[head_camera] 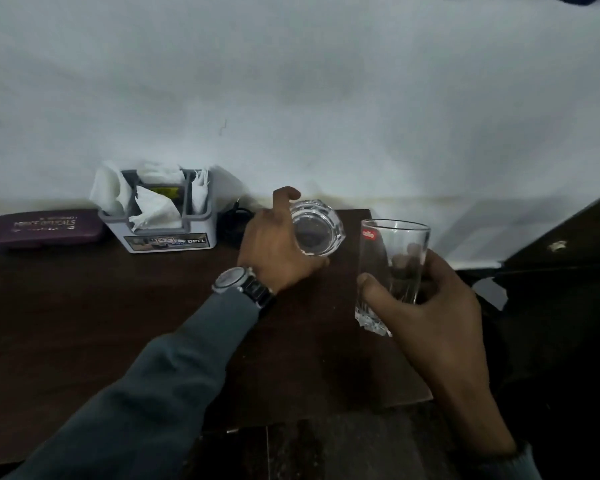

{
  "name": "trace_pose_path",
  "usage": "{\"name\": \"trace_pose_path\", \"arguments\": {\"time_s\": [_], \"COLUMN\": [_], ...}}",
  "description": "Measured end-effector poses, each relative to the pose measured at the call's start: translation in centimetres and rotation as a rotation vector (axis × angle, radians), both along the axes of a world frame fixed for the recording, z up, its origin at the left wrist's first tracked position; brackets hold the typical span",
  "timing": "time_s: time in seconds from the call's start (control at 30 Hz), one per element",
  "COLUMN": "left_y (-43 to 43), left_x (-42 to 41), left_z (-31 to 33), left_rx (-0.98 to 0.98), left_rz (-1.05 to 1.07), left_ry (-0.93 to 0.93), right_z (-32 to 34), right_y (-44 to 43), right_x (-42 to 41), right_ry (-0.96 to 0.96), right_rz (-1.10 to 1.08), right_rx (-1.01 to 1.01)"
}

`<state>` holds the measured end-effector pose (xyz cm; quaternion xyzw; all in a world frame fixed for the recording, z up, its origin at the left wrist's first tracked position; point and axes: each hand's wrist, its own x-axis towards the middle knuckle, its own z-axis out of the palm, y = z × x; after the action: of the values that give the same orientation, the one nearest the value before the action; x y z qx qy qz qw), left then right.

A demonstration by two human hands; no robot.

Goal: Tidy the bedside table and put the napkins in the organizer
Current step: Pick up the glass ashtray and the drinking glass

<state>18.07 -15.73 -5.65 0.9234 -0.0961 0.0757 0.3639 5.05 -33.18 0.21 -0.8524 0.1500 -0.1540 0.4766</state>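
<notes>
A white and grey organizer (174, 237) stands at the back of the dark wooden bedside table (84, 323), with crumpled white napkins (156, 206) sticking out of its compartments. My left hand (274, 251) grips a heavy clear glass ashtray (317, 228), which tilts up off the table right of the organizer. My right hand (426, 306) holds a tall clear drinking glass (392, 258) upright near the table's right edge, fingers wrapped around its lower half.
A maroon spectacle case (45, 228) lies at the back left beside the organizer. A dark cable or small black object (234, 220) sits behind the organizer's right side. A white wall rises behind. Dark furniture (561, 271) stands at the right.
</notes>
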Motion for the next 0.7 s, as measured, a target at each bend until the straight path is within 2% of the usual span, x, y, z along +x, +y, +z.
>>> {"name": "trace_pose_path", "arguments": {"time_s": [0.2, 0.37, 0.57, 0.7], "left_y": [0.0, 0.1, 1.2, 2.8], "left_x": [1.5, 2.0, 1.1, -0.4], "left_z": [-2.1, -2.3, -1.8, -1.5], "left_rx": [-0.024, -0.068, -0.127, -0.189], "left_rz": [0.03, 0.01, -0.074, -0.06], "left_ry": [0.09, 0.119, 0.125, 0.07], "right_z": [-0.2, -0.1, -0.6, -1.9], "right_y": [-0.4, 0.1, 1.3, 2.8], "right_x": [0.5, 2.0, 7.3, 11.2], "right_ry": [-0.063, -0.106, -0.182, -0.214], "right_rz": [-0.083, -0.058, -0.007, 0.045], "right_rx": [0.044, 0.053, 0.151, 0.124]}}
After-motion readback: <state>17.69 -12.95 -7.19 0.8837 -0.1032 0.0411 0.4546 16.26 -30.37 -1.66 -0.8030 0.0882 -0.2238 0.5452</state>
